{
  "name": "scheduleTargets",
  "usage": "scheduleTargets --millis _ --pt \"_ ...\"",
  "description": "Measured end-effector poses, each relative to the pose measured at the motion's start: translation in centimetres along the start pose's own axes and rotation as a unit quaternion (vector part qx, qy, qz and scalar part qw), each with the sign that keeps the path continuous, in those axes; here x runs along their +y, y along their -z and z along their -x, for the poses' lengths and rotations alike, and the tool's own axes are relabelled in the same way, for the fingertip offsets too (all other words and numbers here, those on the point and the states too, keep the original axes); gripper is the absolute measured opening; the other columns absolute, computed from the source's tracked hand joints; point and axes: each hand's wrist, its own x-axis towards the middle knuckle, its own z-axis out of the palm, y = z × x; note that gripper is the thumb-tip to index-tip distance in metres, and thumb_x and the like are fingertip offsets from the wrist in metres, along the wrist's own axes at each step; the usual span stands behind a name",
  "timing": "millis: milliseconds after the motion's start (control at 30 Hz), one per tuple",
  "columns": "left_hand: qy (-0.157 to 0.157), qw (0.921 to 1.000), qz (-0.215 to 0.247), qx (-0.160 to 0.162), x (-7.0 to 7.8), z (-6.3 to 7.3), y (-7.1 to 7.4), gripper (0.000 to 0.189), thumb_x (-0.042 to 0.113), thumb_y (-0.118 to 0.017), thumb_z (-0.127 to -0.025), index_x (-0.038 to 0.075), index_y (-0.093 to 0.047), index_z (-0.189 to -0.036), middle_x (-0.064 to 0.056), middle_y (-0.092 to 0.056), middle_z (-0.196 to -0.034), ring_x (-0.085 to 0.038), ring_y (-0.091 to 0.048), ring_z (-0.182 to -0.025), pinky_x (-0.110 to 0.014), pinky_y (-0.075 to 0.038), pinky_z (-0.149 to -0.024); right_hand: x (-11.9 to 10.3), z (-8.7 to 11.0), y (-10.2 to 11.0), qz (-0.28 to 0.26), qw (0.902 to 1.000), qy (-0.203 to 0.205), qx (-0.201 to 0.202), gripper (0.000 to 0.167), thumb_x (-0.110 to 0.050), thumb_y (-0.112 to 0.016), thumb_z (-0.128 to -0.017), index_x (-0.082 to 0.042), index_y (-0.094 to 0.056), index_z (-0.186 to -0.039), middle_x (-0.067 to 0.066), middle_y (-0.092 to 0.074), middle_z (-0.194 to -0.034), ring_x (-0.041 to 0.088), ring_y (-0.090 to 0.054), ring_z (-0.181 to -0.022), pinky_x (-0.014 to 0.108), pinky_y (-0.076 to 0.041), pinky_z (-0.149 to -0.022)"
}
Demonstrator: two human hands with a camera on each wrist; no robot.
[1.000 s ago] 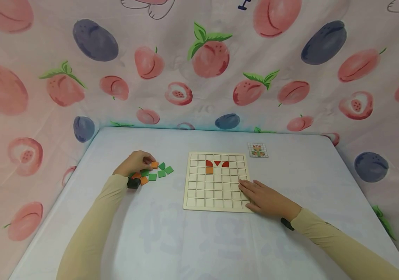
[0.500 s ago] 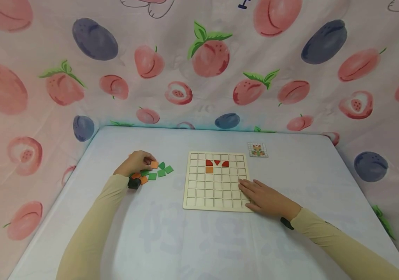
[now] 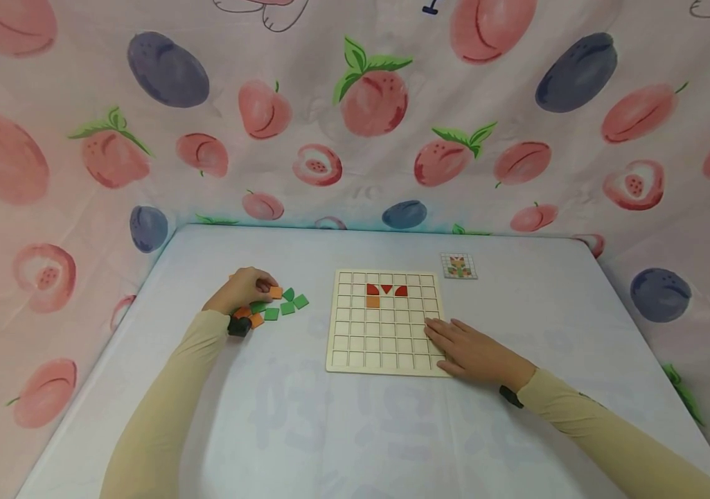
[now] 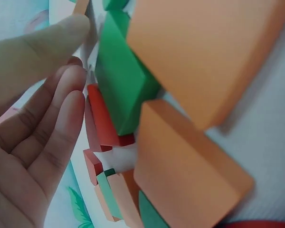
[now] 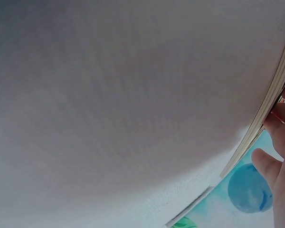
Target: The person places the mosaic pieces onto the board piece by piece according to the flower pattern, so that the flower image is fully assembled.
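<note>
Left hand (image 3: 244, 287) pinches one orange tile (image 3: 276, 292). Right hand (image 3: 476, 352), fingers (image 3: 445, 332) straight, rests on one board (image 3: 357, 344) bearing three red pieces (image 3: 386, 289), one orange square (image 3: 373, 302).

My head view is evenly lit, soft shadows falling on the tabletop (image 3: 379, 436). I get a dim, greyish right wrist view.
</note>
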Motion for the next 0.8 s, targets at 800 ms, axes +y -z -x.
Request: scheduleTargets --millis 800 --pt "-0.068 0.9885 0.105 0.085 3.7 -1.1 -2.7 0.029 0.012 -0.072 -0.083 0.005 -0.068 -0.110 -0.013 -0.068 -0.102 -0.021 -0.063 -0.091 -0.033 -0.053 -0.084 0.1 -0.1 -0.2 0.008 1.0000 0.001 0.000 0.064 -0.042 -0.046 -0.097 -0.003 -0.031 -0.146 0.012 -0.030 -0.153 0.026 -0.030 -0.141 0.046 -0.029 -0.112"
